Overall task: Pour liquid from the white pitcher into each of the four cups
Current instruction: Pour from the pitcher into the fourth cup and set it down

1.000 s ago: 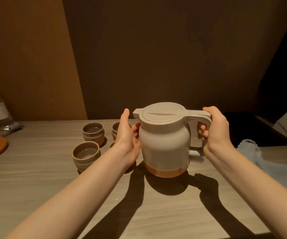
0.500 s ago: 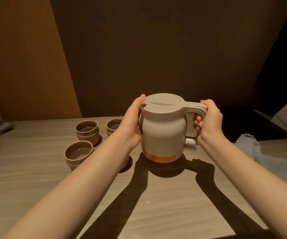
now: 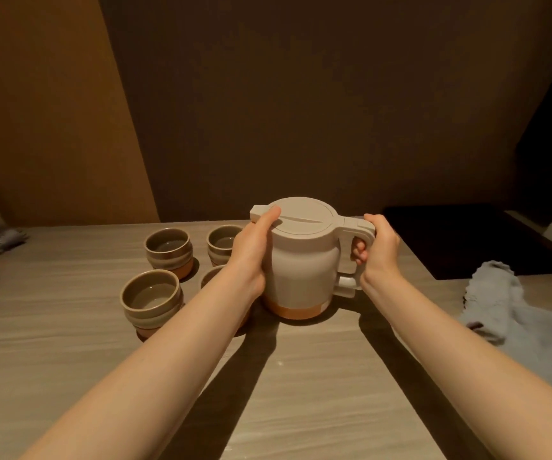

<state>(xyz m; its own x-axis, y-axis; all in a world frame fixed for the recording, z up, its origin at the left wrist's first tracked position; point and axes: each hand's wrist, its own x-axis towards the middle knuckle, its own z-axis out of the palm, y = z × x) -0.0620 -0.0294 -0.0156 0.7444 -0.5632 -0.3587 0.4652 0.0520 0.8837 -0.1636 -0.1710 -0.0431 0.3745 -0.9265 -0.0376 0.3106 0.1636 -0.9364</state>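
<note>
The pitcher (image 3: 304,260) I grip looks like matt, smooth plastic, with a coppery band at its base. The cups (image 3: 151,295) look like glazed pottery with a dull sheen, bare clay below. My desk (image 3: 68,327) shows streaky wood grain. A soft, crumpled cloth (image 3: 500,303) lies by its right edge.

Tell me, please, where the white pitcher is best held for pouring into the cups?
Grip the white pitcher by its handle loop, coming from the right, as the right hand does. The spout points left toward the cups, so the left hand can likely steady the lid and body.
</note>
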